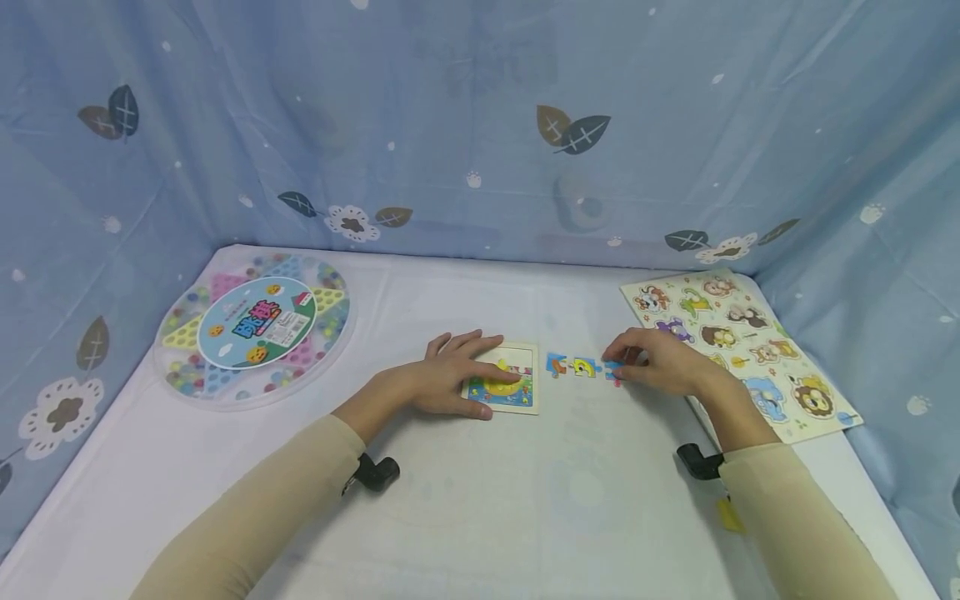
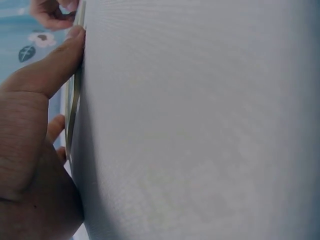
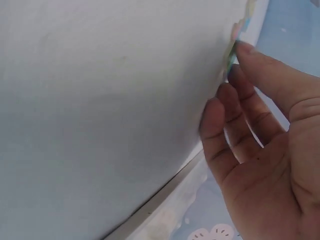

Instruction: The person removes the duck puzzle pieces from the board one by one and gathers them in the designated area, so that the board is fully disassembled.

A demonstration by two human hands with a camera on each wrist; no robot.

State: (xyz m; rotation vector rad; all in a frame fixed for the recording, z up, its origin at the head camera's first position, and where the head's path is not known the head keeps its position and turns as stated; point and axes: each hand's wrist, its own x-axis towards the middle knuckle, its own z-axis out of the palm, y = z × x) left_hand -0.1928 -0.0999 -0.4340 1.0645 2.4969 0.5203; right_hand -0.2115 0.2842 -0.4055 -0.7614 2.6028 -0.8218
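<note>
In the head view my left hand (image 1: 450,379) lies across a small square jigsaw tray (image 1: 528,400), fingers spread, covering its left part. The tray has a pale rim, and a yellow and blue picture shows inside it. From the left wrist, the thumb (image 2: 65,55) lies along the tray's thin edge. To the right of the tray, two loose jigsaw pieces (image 1: 585,367) lie on the table in a row. My right hand (image 1: 660,358) pinches a blue jigsaw piece (image 1: 612,367) between thumb and fingers at the row's right end, low over the table.
A round clear Chinese checkers case (image 1: 255,329) sits at the back left of the white table (image 1: 480,517). On the right, partly behind my right forearm, lies a large animal puzzle board (image 1: 738,333). A blue patterned curtain (image 1: 450,125) surrounds the table's back and sides.
</note>
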